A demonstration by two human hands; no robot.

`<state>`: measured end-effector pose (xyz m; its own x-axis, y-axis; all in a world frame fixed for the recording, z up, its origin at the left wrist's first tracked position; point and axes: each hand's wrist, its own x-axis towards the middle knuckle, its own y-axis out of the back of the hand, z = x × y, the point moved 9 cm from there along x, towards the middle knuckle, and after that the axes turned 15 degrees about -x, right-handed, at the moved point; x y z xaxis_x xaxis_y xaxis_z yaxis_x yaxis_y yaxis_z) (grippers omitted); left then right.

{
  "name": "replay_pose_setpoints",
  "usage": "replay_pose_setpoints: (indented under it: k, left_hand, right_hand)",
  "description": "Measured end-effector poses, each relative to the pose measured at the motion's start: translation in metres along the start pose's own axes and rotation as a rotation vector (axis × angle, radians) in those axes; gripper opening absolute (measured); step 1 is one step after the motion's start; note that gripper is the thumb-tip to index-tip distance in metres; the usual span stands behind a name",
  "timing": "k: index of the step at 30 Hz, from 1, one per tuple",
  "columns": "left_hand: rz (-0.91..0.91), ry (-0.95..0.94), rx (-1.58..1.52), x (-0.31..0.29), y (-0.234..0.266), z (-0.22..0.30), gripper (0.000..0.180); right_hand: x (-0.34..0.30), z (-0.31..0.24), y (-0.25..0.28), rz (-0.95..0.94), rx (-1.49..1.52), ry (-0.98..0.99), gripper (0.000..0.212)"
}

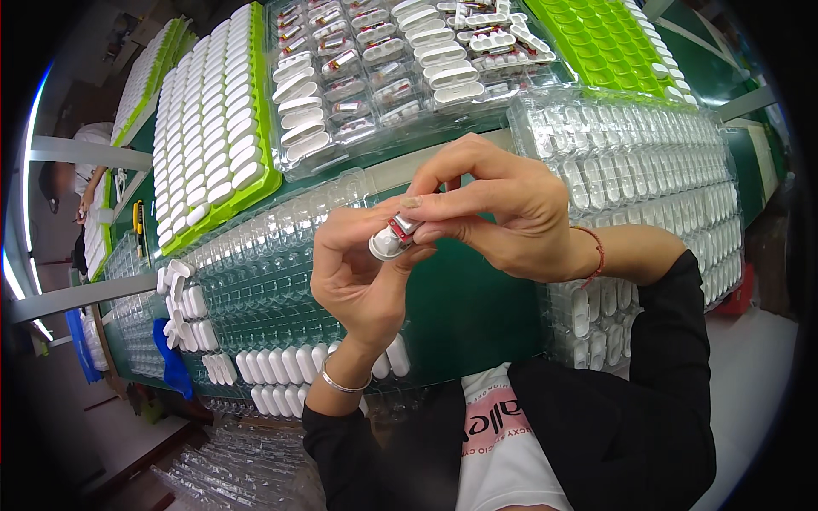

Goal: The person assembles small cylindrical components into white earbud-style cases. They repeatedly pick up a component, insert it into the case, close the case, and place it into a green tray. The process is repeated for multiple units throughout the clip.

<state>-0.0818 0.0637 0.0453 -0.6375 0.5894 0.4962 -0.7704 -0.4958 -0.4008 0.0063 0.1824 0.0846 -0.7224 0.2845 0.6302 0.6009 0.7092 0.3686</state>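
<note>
**Close handling in mid-air**

My left hand holds a small, white, rounded plastic case in a narrow grip, above the dark green tabletop. My right hand pinches in at a small red-and-silver piece against the case; whether it is seated I cannot tell. I judge this a fitting or adjusting step; the next move calls for a steady left hold and light fingertip alignment. Clear moulded plastic trays spread around me, with a lime-green plastic tray of white oval shells farther off. To the left are a yellow-and-black handled tool and a white-clothed person.
</note>
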Motion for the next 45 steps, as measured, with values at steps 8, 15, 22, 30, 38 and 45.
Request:
replay_pose_setpoints:
  k: [8, 15, 22, 30, 38, 45]
  left_hand:
    - [0.05, 0.03, -0.023, -0.003, 0.004, 0.001, 0.033]
    - [0.034, 0.08, -0.205, 0.002, -0.001, -0.001, 0.037]
    - [0.033, 0.208, -0.27, 0.001, 0.001, -0.01, 0.044]
    - [0.073, 0.387, -0.139, 0.008, 0.001, -0.027, 0.024]
    - [0.036, 0.524, -0.007, 0.009, 0.004, -0.05, 0.059]
    - [0.019, 0.555, 0.177, -0.013, 0.02, -0.031, 0.043]
  right_hand:
    - [-0.004, -0.018, -0.001, 0.064, -0.217, 0.124, 0.034]
    - [0.0, -0.007, 0.001, 0.041, 0.034, -0.046, 0.041]
    - [-0.001, -0.004, 0.002, 0.018, -0.078, 0.042, 0.036]
    - [0.002, -0.01, -0.006, -0.035, -0.379, 0.282, 0.038]
    - [0.042, 0.059, 0.035, 0.081, -0.608, 0.213, 0.016]
    - [0.11, 0.234, 0.135, 0.083, -1.105, -0.184, 0.02]
